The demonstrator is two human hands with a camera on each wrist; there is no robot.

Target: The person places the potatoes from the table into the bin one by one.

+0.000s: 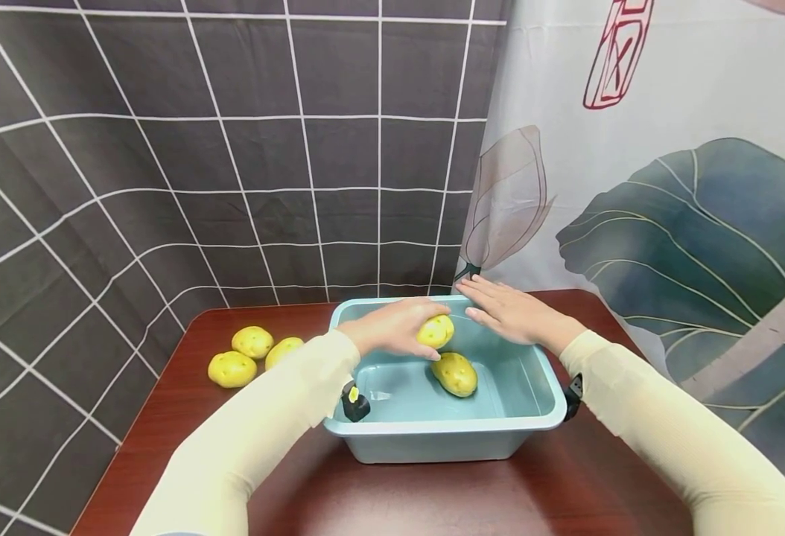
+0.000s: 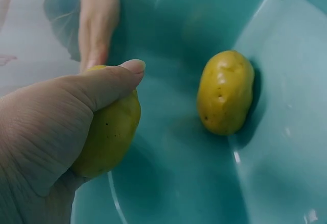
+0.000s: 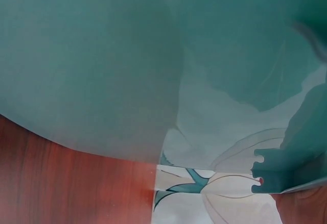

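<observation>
My left hand (image 1: 392, 327) grips a yellow potato (image 1: 436, 332) over the blue plastic basin (image 1: 442, 427), thumb curled along its side. In the left wrist view, that thumb lies across the top of the held potato (image 2: 110, 134). Another potato (image 1: 455, 374) sits on the basin's floor, just below the left hand. My right hand (image 1: 509, 309) is extended with straight fingers over the basin's back right part, holding nothing. It also appears as a hand (image 2: 98, 22) beyond the held potato in the left wrist view; the right wrist view does not show its fingers.
Three potatoes (image 1: 231, 370) lie grouped on the reddish-brown table (image 1: 164, 417), left of the basin; my left sleeve partly covers one. Behind the table hangs a dark grid-patterned cloth (image 1: 339, 152), with a white leaf-printed curtain (image 1: 567, 171) on the right.
</observation>
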